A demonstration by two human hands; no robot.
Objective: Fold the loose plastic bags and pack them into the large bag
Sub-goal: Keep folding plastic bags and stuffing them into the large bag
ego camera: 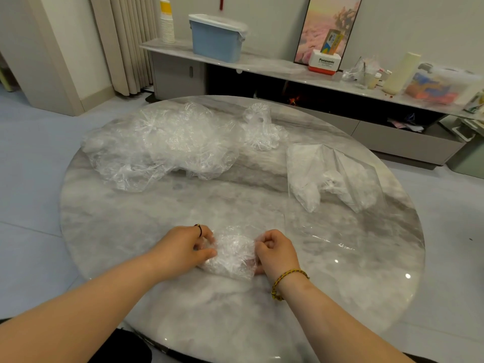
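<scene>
bag in hand: a small crumpled clear plastic bag (pixel 230 254) sits on the near-middle of the table, bunched up between both hands

left hand (pixel 183 247): fingers curled onto the left end of that bag, gripping it, thumb down near the tabletop; thin dark ring (pixel 199 229) on one finger

right hand (pixel 275 254): knuckles up, fingers tucked in and grasping the right end of the same bag; braided yellow bracelet (pixel 286 277) on the wrist

large bag (pixel 332 176): lying flat on the right side of the table, well apart from the hands, see-through, with a few whitish folded bags already inside it

loose pile (pixel 162 145): big messy heap of clear bags at the far left of the table

stray bag (pixel 262 127): one more crumpled one just to the right of the heap, far side

table (pixel 235 323): round, glossy grey marble look

behind the table: low shelf (pixel 262 64) along the far wall, holding a blue bin (pixel 217 39) with a white lid, a stack of paper cups (pixel 167 22) to its left, and a framed pink picture (pixel 319 22) leaning to the right
</scene>
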